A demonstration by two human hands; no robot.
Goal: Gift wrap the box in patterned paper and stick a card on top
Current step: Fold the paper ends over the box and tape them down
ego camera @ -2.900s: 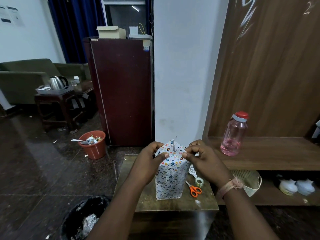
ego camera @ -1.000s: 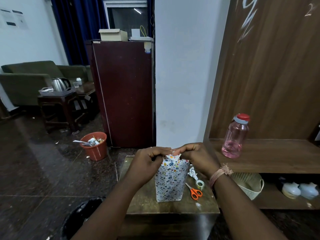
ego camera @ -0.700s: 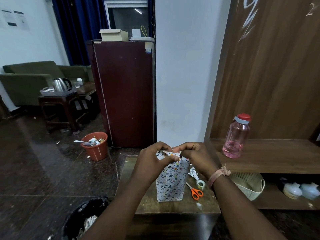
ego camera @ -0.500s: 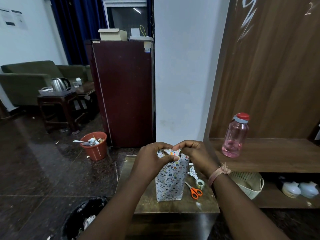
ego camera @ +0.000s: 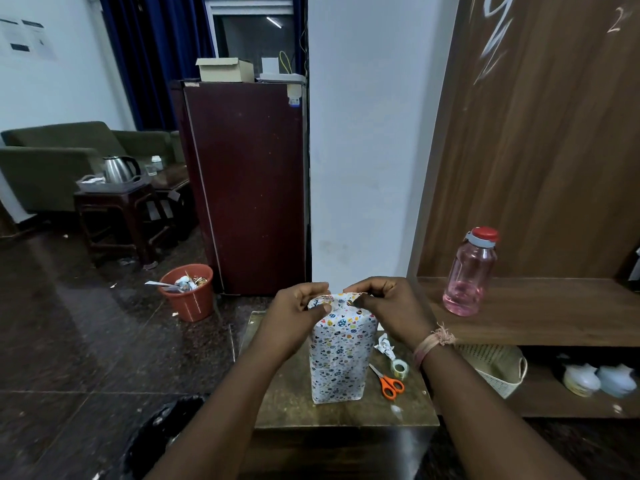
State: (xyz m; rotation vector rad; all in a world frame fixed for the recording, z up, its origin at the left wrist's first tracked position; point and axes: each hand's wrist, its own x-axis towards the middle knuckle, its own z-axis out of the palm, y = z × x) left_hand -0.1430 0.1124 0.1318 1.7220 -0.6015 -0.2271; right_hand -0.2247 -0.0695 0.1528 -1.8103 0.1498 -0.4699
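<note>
A tall box (ego camera: 338, 358) wrapped in white paper with small coloured dots stands upright on a small wooden table (ego camera: 287, 407). My left hand (ego camera: 294, 317) pinches the paper at the top left corner. My right hand (ego camera: 391, 310) pinches the folded paper at the top right. Both hands cover most of the box's top. Orange-handled scissors (ego camera: 389, 384), a roll of clear tape (ego camera: 399, 368) and a crumpled paper scrap (ego camera: 385, 346) lie on the table right of the box. No card is in view.
A pink water bottle (ego camera: 469, 275) stands on a wooden shelf (ego camera: 540, 313) to the right, a woven basket (ego camera: 498, 367) below it. An orange bin (ego camera: 188, 297) sits on the floor to the left, a black bin (ego camera: 156, 438) near the table's left corner.
The upright paper flap at the box's top has been folded down. Both hands stay at the top, and the left thumb has shifted onto the front of the fold.
</note>
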